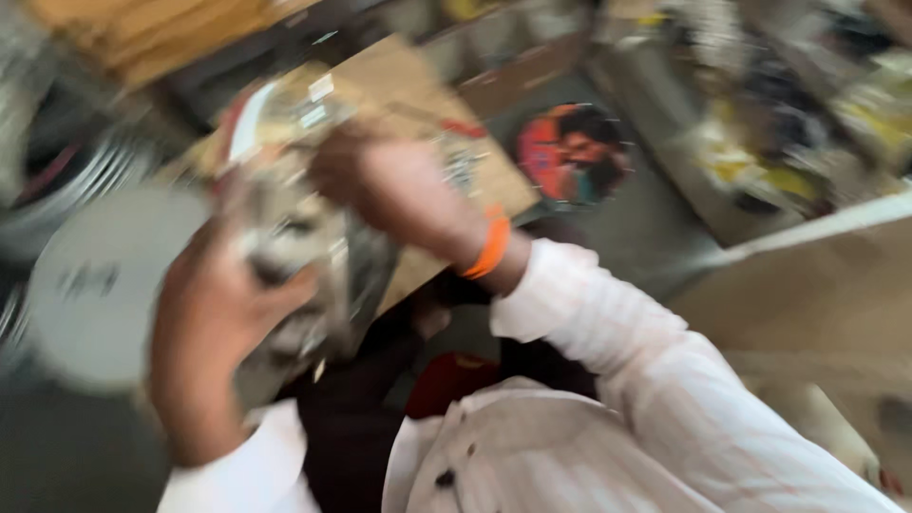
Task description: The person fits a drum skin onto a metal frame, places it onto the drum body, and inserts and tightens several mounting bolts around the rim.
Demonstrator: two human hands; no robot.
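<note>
The picture is badly blurred by motion. Both hands are raised in front of me around a crumpled grey, shiny bundle that looks like a clear wrapper with grey contents. My left hand grips its lower left side. My right hand, with an orange band on the wrist, clasps its upper part. White shirt sleeves cover both arms. What the bundle contains is too blurred to tell.
A brown cardboard sheet lies behind the hands. A round grey disc sits at the left. A round colourful picture lies on the floor beyond. Cluttered shelves or boxes fill the upper right, and a pale board the right.
</note>
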